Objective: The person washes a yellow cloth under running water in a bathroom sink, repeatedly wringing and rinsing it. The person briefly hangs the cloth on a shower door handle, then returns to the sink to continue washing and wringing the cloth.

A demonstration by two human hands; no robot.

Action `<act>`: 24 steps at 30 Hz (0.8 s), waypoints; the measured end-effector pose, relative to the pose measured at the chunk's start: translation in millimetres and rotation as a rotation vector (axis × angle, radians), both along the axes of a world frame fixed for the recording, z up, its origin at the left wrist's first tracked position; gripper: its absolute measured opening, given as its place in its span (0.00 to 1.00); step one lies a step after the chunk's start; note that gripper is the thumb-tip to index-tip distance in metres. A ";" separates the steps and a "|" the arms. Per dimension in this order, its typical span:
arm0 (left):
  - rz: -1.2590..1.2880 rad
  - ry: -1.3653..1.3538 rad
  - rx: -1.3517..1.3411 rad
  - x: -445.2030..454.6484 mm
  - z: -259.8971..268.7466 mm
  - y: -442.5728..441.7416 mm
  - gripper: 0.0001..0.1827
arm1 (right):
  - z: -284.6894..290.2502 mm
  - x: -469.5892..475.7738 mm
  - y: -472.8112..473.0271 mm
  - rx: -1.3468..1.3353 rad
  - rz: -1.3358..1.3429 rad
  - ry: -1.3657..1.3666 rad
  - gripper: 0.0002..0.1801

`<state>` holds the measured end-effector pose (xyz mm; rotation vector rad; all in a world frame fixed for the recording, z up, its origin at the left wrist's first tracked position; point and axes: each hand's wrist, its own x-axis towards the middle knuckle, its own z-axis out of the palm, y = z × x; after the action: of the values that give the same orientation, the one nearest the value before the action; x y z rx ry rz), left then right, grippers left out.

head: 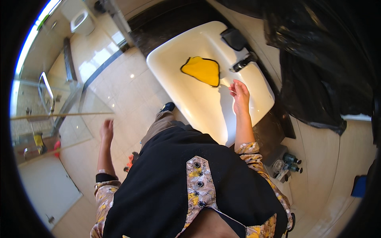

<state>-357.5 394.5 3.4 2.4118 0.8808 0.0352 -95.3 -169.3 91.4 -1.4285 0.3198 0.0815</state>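
A white washbasin lies in front of me. Inside it rests a yellow cloth with a black border. My right hand hangs over the basin, just right of the cloth and below the black faucet. Its fingers are loosely bent and apart, with nothing seen in them. Out to the left, over the tiled floor, is my left hand; it touches nothing that I can see, and its fingers are blurred.
Black plastic sheeting hangs right of the basin. A small black object sits on the basin's back rim. Bottles stand at the lower right. Glass shower panels and a toilet are at left.
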 end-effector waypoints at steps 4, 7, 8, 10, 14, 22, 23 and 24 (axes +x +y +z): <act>-0.534 -0.539 -0.345 206.5 62.7 -135.0 0.09 | 31.5 16.4 8.6 0.035 -0.033 -0.122 0.18; -0.811 -0.500 -0.425 296.0 84.2 -234.6 0.18 | 51.1 31.3 18.0 0.200 -0.065 -0.069 0.18; -0.838 -0.419 -0.399 315.1 82.8 -260.2 0.26 | 55.9 36.9 20.0 0.298 -0.074 -0.031 0.17; -0.841 -0.221 -0.090 337.7 73.1 -291.3 0.35 | 61.4 45.9 22.5 0.357 -0.086 -0.027 0.16; -0.892 0.073 0.329 362.5 56.9 -313.1 0.32 | 62.0 55.7 22.5 0.354 -0.135 -0.045 0.11; -1.019 0.110 -0.502 364.7 45.6 -332.8 0.22 | 58.0 61.9 32.0 0.265 -0.294 -0.148 0.09; -0.890 0.136 -0.796 363.6 43.7 -337.6 0.18 | 57.9 62.7 33.0 0.265 -0.305 -0.160 0.09; -0.933 0.089 -0.940 364.3 42.9 -343.9 0.19 | 57.9 63.2 33.6 0.260 -0.315 -0.167 0.09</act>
<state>6.8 50.6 46.2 1.6851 -0.2626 -0.6767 -32.1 -135.6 149.3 -1.1053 0.3785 -0.2441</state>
